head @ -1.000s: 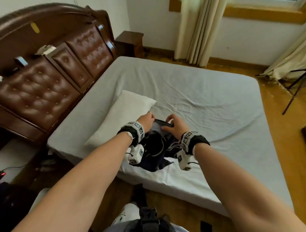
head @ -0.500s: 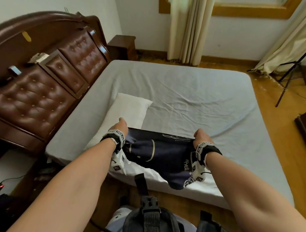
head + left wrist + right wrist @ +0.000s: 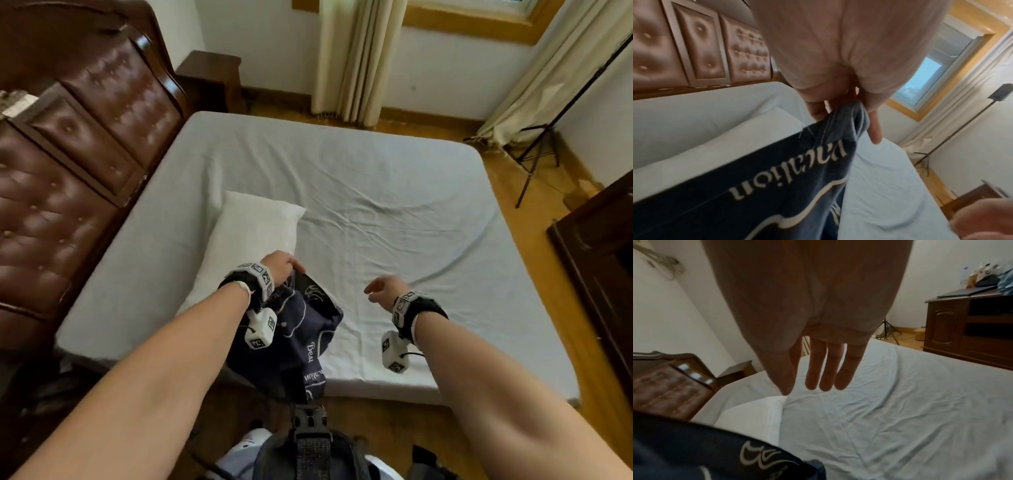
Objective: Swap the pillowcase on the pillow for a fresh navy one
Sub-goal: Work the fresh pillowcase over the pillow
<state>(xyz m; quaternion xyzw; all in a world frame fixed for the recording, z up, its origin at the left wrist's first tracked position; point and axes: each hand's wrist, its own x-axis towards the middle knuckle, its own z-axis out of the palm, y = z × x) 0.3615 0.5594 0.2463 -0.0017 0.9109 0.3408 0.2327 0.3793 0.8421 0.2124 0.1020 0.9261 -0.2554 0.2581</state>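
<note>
A navy pillowcase [image 3: 294,339] with cream lettering hangs bunched from my left hand [image 3: 282,265], which pinches its top edge above the near side of the bed. In the left wrist view the fingers [image 3: 873,128] hold the navy pillowcase [image 3: 760,191] by its hem. A bare white pillow [image 3: 253,240] lies on the sheet just beyond, toward the headboard. My right hand [image 3: 385,286] hovers over the sheet to the right, holding nothing; in the right wrist view its fingers [image 3: 824,369] are straight and spread, with the navy pillowcase [image 3: 694,456] at lower left.
The bed [image 3: 394,212] has a pale grey sheet. A padded brown headboard [image 3: 68,164] stands at left, a nightstand [image 3: 212,75] in the far corner. Curtains [image 3: 352,58], a black tripod stand [image 3: 537,154] and a dark wooden cabinet [image 3: 970,327] line the far and right sides.
My right hand has let go of the navy pillowcase and lifted away to the right. The cloth, stretched between both hands half a second ago, now hangs bunched from my left hand alone.
</note>
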